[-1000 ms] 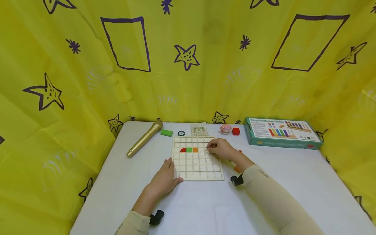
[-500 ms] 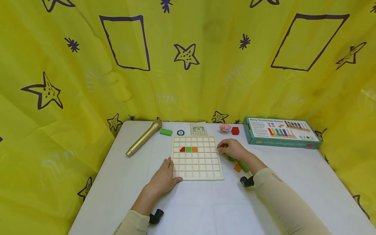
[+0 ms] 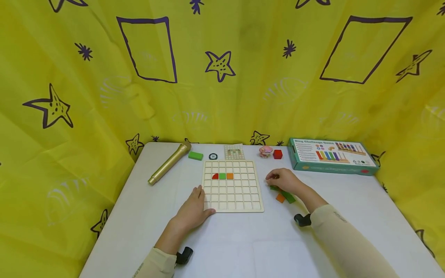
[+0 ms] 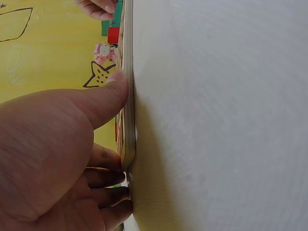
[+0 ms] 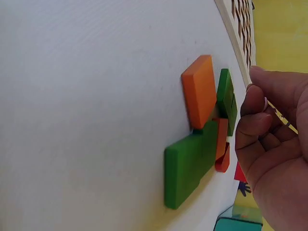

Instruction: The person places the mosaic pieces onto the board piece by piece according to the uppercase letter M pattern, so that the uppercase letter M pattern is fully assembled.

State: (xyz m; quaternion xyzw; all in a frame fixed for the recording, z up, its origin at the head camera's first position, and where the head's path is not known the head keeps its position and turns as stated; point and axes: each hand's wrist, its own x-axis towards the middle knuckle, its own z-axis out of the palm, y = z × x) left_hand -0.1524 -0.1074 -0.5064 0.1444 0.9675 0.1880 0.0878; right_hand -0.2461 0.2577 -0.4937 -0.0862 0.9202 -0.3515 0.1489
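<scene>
A pale wooden grid board (image 3: 233, 195) lies flat on the table. One row bears a red quarter-round piece (image 3: 216, 176), a green square (image 3: 222, 176) and an orange square (image 3: 230, 176). My left hand (image 3: 192, 210) rests at its near left corner, thumb (image 4: 108, 98) against the front edge and fingers along the left side. My right hand (image 3: 285, 181) is right of the board, loosely curled, with nothing visible in its fingers. Close by it lie loose pieces: an orange square (image 5: 199, 91), a green block (image 5: 187, 166), other green pieces (image 5: 225, 94), and orange-red ones (image 5: 221, 137), partly hidden.
Along the back are a gold microphone (image 3: 169, 163), a green block (image 3: 196, 155), a round black-and-white disc (image 3: 213, 156), a pattern card (image 3: 234, 151), a pink figurine (image 3: 265, 151), a red block (image 3: 277, 154) and a Ring Challenge Game box (image 3: 333, 154). A yellow curtain (image 3: 250, 104) hangs behind.
My right hand has moved off the board to the right, then slightly nearer me, beside the loose pieces. The left hand stays at the corner. The pieces on the board are unchanged.
</scene>
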